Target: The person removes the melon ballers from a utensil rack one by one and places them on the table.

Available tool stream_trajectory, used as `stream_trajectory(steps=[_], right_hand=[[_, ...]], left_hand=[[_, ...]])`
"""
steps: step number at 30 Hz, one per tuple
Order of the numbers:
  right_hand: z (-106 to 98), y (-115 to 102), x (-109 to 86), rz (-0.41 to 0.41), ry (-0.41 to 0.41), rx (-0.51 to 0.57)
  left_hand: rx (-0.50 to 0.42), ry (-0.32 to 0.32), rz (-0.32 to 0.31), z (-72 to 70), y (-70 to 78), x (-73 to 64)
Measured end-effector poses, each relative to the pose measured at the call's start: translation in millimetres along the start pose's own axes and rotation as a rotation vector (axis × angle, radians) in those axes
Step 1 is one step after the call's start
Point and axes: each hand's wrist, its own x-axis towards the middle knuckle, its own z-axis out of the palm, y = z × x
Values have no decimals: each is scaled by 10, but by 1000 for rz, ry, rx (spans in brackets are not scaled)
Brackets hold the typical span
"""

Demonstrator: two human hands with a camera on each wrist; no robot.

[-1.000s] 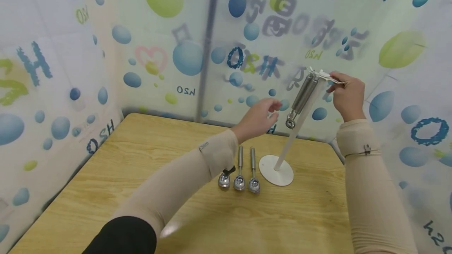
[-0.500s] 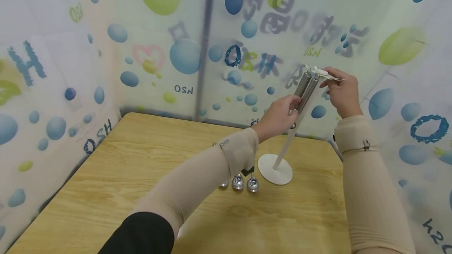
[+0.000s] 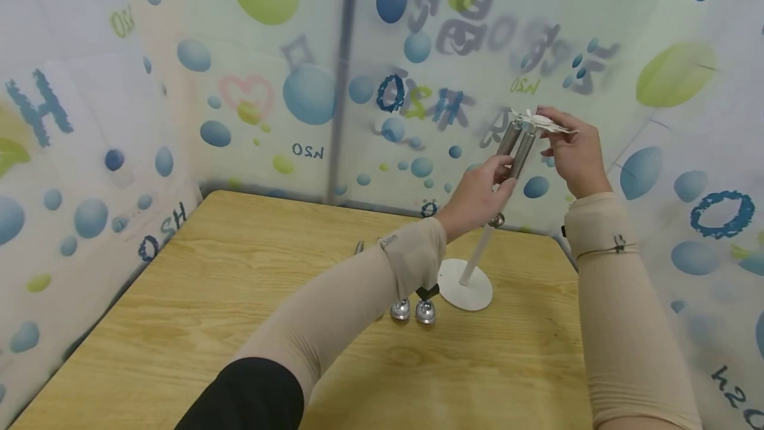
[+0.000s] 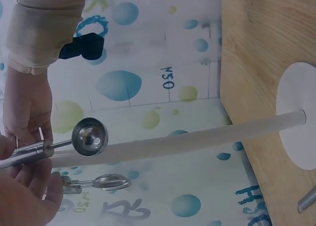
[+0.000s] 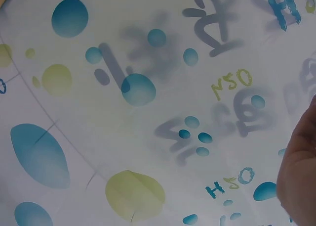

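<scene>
Metal scoops with thick handles hang from the white top (image 3: 544, 123) of a stand. My left hand (image 3: 476, 196) grips the handle (image 3: 522, 154) of one hanging scoop. In the left wrist view, this scoop's round bowl (image 4: 90, 137) sticks out past the fingers, in front of the white pole (image 4: 197, 139). A second scoop (image 4: 111, 182) hangs behind it, seen nearly edge-on. At the stand's top, my right hand (image 3: 576, 152) pinches the edge of the white holder. Only part of the right hand (image 5: 300, 171) shows in the right wrist view.
The stand's round white base (image 3: 464, 296) rests on the wooden table (image 3: 268, 244). Two scoop bowls (image 3: 425, 312) show beside it, with their handles hidden behind my left sleeve. Another handle end (image 3: 359, 247) shows left of the sleeve. Patterned curtains (image 3: 298, 85) surround the table.
My left hand has moved right to the hanging scoops and closed around a handle. Its sleeve now covers more of the scoops on the table. The right hand stays at the stand's top.
</scene>
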Motion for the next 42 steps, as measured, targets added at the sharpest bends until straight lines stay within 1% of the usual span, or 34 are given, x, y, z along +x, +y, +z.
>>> stream_trajectory(steps=[4,5,7,9,10,12,14,15,17,19,22,26,32,36,42], right_hand=[[-70,-34,-48,17,27,-36],[-91,-37,-72,13,45,-52],[-121,-43,-127,-27,100,-98],[-134,-36,-182,-91,178,-147],[-134,-33,-209,-135,230,-169],[-120,-24,-257,-241,347,-214],[-97,-9,-290,-342,442,-254],[-80,-3,-305,-383,484,-268],[-48,0,-327,-440,520,-306],[-13,2,-346,-447,531,-328],[24,5,-366,-412,525,-331],[41,27,-384,-355,498,-267],[39,53,-408,-311,438,-153],[45,60,-408,-280,423,-119],[39,28,-418,-233,401,-111]], left_hand=[[-19,28,24,1,29,-7],[-31,33,26,-1,32,-10],[-51,44,33,-5,30,-15],[-58,57,34,-13,22,-21],[-59,64,35,-17,16,-22],[-59,75,35,-31,10,-28],[-63,77,29,-47,11,-35],[-67,76,25,-56,12,-39],[-67,74,16,-78,23,-48],[-59,72,15,-98,38,-53],[-30,71,28,-123,65,-56],[-22,67,47,-140,95,-51],[-31,75,47,-156,131,-47],[-45,83,51,-167,150,-46],[-65,81,39,-194,155,-42]])
